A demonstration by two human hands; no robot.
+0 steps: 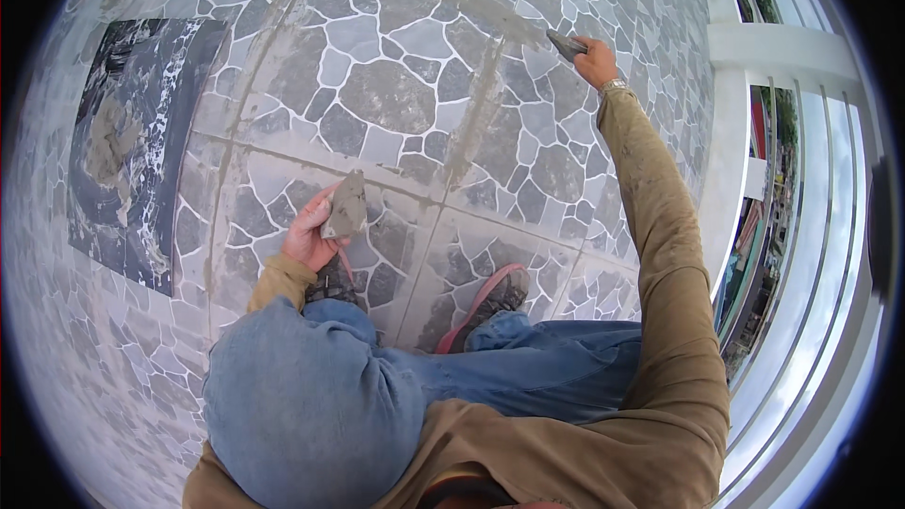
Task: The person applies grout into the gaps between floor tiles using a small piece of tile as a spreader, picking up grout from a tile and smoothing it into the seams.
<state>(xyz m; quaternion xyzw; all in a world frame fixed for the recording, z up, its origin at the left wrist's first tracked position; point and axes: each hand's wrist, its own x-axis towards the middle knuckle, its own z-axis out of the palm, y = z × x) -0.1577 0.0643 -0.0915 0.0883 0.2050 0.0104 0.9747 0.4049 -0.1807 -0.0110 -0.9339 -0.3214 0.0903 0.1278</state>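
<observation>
My left hand [308,229] is closed on a pointed trowel [348,205], its blade coated with grey mortar and held up over the floor tiles. Its handle is mostly hidden by my fingers. Stretched out to the far right, my right hand [597,63] grips a narrow, dark, flat-bladed tool [567,45]; its exact kind is too small to make out. The tip lies close to the patterned stone-look tiles [387,94], near the end of a mortar-smeared joint [479,113]. Whether the tip touches the floor I cannot tell.
At the left lies a dark, stained sheet [160,146] with a heap of mortar [112,143] on it. A white railing [782,49] runs along the right side. My shoes [490,302] stand on the tiles, my knees bent close to the work.
</observation>
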